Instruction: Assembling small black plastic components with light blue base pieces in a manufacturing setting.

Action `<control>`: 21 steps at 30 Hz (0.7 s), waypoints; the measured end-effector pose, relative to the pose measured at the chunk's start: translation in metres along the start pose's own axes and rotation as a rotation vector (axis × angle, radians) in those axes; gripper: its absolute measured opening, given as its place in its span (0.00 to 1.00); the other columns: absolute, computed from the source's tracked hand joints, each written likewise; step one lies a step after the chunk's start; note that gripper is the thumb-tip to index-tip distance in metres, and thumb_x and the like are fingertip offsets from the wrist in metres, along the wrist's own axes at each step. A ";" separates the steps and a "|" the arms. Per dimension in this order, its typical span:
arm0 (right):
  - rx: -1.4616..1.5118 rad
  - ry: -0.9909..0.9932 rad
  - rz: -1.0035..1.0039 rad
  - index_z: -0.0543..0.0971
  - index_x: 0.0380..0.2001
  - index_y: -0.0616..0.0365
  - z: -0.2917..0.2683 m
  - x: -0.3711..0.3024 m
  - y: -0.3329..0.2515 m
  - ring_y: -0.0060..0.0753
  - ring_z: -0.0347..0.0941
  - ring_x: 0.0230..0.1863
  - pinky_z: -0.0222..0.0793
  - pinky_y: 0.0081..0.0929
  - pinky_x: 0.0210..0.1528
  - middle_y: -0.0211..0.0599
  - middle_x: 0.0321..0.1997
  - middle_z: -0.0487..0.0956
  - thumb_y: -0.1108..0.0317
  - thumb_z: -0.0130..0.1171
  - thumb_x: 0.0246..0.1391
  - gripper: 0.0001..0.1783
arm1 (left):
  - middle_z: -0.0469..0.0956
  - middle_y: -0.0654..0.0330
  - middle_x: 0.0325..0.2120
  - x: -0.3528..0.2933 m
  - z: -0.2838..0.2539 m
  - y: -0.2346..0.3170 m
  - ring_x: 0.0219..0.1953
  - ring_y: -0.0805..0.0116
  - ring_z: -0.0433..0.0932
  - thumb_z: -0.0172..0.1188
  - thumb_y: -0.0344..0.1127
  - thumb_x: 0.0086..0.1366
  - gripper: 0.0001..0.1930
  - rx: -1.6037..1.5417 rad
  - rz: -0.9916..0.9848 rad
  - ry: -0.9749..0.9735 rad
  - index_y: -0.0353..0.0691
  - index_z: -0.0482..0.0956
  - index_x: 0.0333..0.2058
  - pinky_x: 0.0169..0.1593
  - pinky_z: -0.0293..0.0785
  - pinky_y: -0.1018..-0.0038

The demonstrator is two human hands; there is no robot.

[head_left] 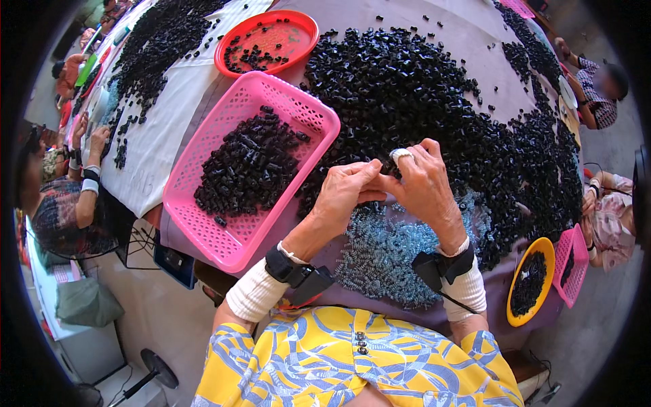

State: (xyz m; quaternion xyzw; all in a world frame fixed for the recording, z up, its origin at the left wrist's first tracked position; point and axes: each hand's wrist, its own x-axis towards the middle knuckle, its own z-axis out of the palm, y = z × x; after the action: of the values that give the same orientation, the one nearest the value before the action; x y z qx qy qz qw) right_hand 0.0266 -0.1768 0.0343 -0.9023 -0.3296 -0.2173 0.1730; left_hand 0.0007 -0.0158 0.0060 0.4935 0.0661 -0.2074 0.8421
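Note:
My left hand (341, 193) and my right hand (428, 190) meet fingertip to fingertip, both closed in a pinch. Whatever is between the fingertips is too small and covered to make out. A pale band circles one finger of the right hand, with a dark bit beside it. Both hands are above the near edge of a large heap of small black plastic parts (386, 88). Below them, close to my body, lies a spread of small shiny, bluish metal springs (386, 261). Left of my left hand stands a pink perforated basket (234, 247), partly filled with black pieces (247, 163).
A red round tray (291, 41) with scattered black parts sits beyond the basket. At the right edge are a yellow tray (550, 268) and a smaller pink basket (576, 271). Other people sit around the cloth-covered table (196, 88). A fan (159, 368) stands lower left.

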 end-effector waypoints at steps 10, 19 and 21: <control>0.104 -0.067 0.048 0.74 0.20 0.60 -0.002 0.001 -0.004 0.38 0.70 0.25 0.60 0.36 0.43 0.38 0.18 0.72 0.61 0.64 0.39 0.13 | 0.77 0.60 0.29 -0.001 -0.003 -0.002 0.33 0.72 0.78 0.50 0.37 0.67 0.11 -0.126 -0.021 -0.095 0.35 0.75 0.35 0.42 0.77 0.71; 0.167 -0.025 0.016 0.73 0.17 0.60 0.002 0.000 0.002 0.37 0.69 0.24 0.61 0.34 0.41 0.38 0.17 0.72 0.62 0.64 0.39 0.13 | 0.77 0.58 0.29 -0.003 -0.005 -0.002 0.34 0.69 0.79 0.48 0.45 0.68 0.17 -0.127 -0.059 -0.018 0.35 0.75 0.36 0.40 0.78 0.71; 0.170 -0.050 0.012 0.73 0.17 0.60 0.001 -0.001 0.002 0.37 0.69 0.23 0.61 0.34 0.40 0.37 0.17 0.72 0.62 0.64 0.39 0.13 | 0.78 0.57 0.29 -0.003 -0.005 -0.002 0.34 0.69 0.79 0.48 0.47 0.68 0.18 -0.124 -0.063 -0.016 0.35 0.74 0.37 0.40 0.78 0.71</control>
State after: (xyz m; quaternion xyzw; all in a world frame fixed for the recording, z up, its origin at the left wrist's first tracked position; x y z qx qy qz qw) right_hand 0.0279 -0.1784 0.0331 -0.8915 -0.3456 -0.1648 0.2422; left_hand -0.0026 -0.0119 0.0029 0.4363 0.0874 -0.2331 0.8647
